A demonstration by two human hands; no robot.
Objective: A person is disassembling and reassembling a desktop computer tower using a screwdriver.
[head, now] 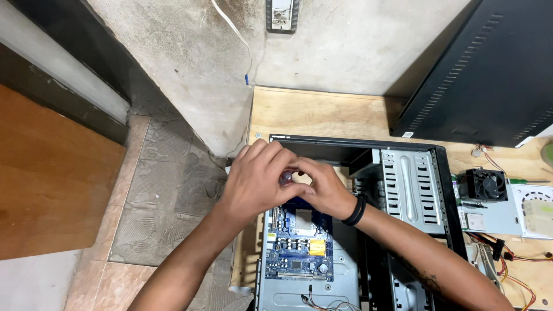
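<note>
My left hand (pixel 256 183) and my right hand (pixel 322 187) meet over an open black computer case (pixel 443 190) that lies on its side. Both hands close around a small reddish-purple object (pixel 286 176), probably a tool handle; most of it is hidden by my fingers. Below the hands sits a blue motherboard (pixel 299 245) with a bare square socket and a yellow connector. A black band circles my right wrist.
A metal drive cage (pixel 410 190) fills the case's right side. A black case side panel (pixel 489 75) leans at the back right. A loose cooler fan (pixel 485 184), a green screwdriver, a disc drive and coloured wires lie on the wooden table (pixel 322 112). Tiled floor lies to the left.
</note>
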